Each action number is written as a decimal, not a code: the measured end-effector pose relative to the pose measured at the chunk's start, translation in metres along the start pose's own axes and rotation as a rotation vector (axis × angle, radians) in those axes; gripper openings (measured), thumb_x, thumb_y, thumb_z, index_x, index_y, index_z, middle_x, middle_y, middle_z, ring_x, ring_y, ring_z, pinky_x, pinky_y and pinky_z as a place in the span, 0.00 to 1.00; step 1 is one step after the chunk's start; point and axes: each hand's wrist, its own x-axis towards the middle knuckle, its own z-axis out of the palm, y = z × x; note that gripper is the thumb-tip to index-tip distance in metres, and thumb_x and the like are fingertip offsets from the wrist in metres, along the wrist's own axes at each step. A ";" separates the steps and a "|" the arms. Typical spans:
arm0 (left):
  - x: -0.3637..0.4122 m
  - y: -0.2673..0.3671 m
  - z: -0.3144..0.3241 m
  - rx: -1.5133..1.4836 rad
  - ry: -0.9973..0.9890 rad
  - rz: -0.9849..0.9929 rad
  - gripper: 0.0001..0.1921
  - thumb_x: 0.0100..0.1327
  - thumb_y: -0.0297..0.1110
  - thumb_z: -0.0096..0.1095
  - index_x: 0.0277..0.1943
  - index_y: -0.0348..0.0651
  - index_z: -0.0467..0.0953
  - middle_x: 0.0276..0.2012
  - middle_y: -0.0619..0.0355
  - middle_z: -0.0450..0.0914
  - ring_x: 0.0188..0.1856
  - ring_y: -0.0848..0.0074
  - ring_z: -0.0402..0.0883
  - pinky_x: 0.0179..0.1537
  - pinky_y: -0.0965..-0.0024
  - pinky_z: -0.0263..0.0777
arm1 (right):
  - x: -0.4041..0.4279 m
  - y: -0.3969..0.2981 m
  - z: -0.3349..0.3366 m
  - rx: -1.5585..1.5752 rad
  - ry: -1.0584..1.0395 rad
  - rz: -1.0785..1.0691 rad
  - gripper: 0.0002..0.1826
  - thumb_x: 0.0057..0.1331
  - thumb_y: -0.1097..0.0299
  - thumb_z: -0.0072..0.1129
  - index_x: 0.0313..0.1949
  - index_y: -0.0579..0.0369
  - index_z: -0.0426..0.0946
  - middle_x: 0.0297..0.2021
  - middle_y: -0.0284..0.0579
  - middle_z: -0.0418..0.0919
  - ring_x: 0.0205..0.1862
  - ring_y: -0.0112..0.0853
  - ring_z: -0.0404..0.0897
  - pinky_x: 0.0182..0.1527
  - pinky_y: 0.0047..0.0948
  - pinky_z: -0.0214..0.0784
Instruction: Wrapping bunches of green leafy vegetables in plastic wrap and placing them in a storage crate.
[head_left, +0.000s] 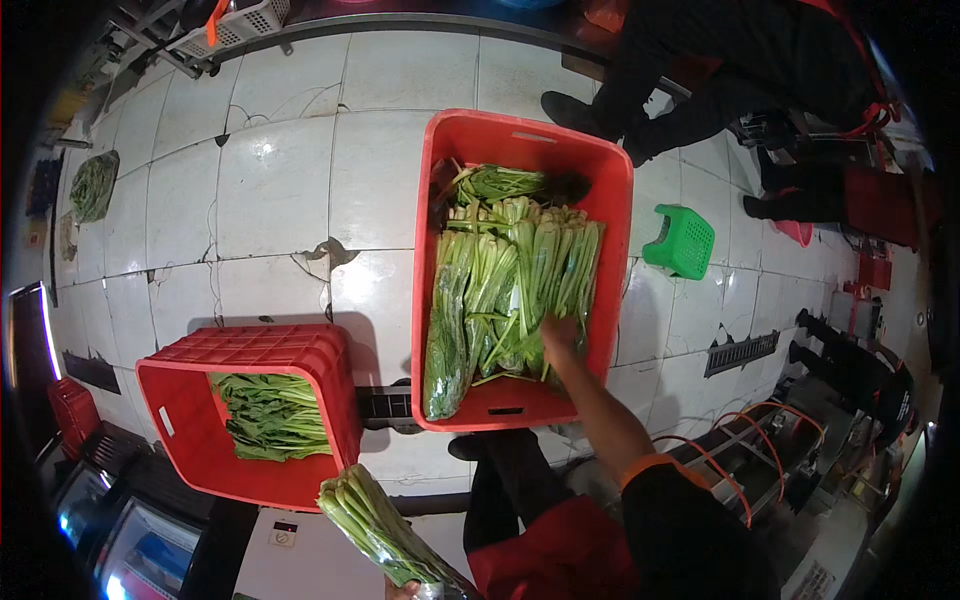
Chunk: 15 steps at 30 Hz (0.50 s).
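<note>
My left hand (403, 590), at the bottom edge and partly cut off, grips a plastic-wrapped bundle of long-stemmed leafy greens (379, 525). The bundle slants with its cut stem ends up and left. My right hand (561, 337) reaches into a large red plastic crate (525, 135) and touches the greens at its near right; its fingers are blurred and partly hidden. Inside, wrapped bundles of green stems (551, 255) lie side by side, with more leafy greens (502, 182) at the far end. A clear-wrapped bundle (448, 330) lies along the left wall.
Left of my legs, a second red crate (247, 484) holds loose-looking leafy greens (274, 420). A green plastic stool (686, 244) stands right of the large crate. Other people's legs (675, 112) are close at the upper right. Floor drain grates (742, 354) and cracked tiles (330, 255) mark the floor.
</note>
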 end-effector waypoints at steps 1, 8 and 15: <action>0.000 0.001 -0.002 -0.015 -0.001 0.008 0.20 0.72 0.31 0.48 0.64 0.35 0.65 0.49 0.51 0.77 0.45 0.67 0.78 0.43 0.69 0.75 | 0.001 -0.009 -0.005 0.000 0.001 0.003 0.16 0.69 0.61 0.55 0.45 0.64 0.72 0.32 0.51 0.77 0.30 0.39 0.79 0.32 0.43 0.71; 0.016 -0.048 -0.023 -0.181 -0.035 0.048 0.19 0.73 0.35 0.49 0.62 0.34 0.67 0.47 0.52 0.77 0.43 0.70 0.78 0.39 0.67 0.76 | -0.016 -0.148 -0.004 0.669 -0.381 -0.042 0.23 0.68 0.49 0.58 0.44 0.61 0.72 0.28 0.44 0.76 0.24 0.32 0.74 0.25 0.33 0.66; 0.017 -0.033 -0.014 -0.149 -0.016 -0.014 0.19 0.73 0.35 0.48 0.62 0.34 0.67 0.49 0.51 0.77 0.45 0.70 0.78 0.42 0.66 0.75 | -0.028 0.001 0.030 -0.761 -0.249 -0.751 0.43 0.55 0.58 0.69 0.63 0.64 0.57 0.56 0.64 0.66 0.58 0.57 0.66 0.56 0.52 0.63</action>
